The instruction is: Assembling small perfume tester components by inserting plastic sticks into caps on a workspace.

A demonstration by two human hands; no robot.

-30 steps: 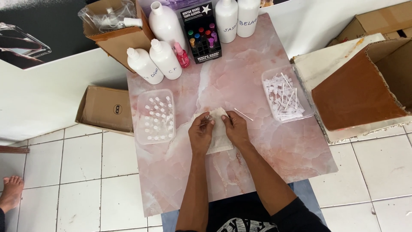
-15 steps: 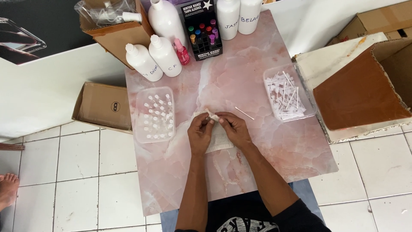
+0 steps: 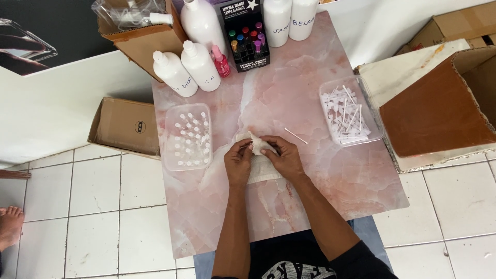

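Observation:
Both my hands meet over a crumpled white cloth (image 3: 261, 168) lying on the pink marble table (image 3: 320, 206). My left hand (image 3: 238, 164) pinches a small thin item at its fingertips, with the cloth bunched against it. My right hand (image 3: 281, 157) grips the cloth's upper fold and presses toward the left fingers. What the small item is stays too small to tell. A single white stick (image 3: 295, 136) lies on the table just right of my right hand.
A clear tray of small white caps (image 3: 187, 136) sits left of my hands; a clear tray of white sticks (image 3: 350, 111) sits right. White bottles (image 3: 187, 70), a pink bottle (image 3: 221, 61) and a black display box (image 3: 245, 33) line the far edge. Cardboard boxes (image 3: 436, 111) flank the table. A bare foot (image 3: 10, 227) shows at far left.
My hands stayed together on the cloth, with the fingers shifting slightly as they work it. The view has drifted a little; nothing else moved.

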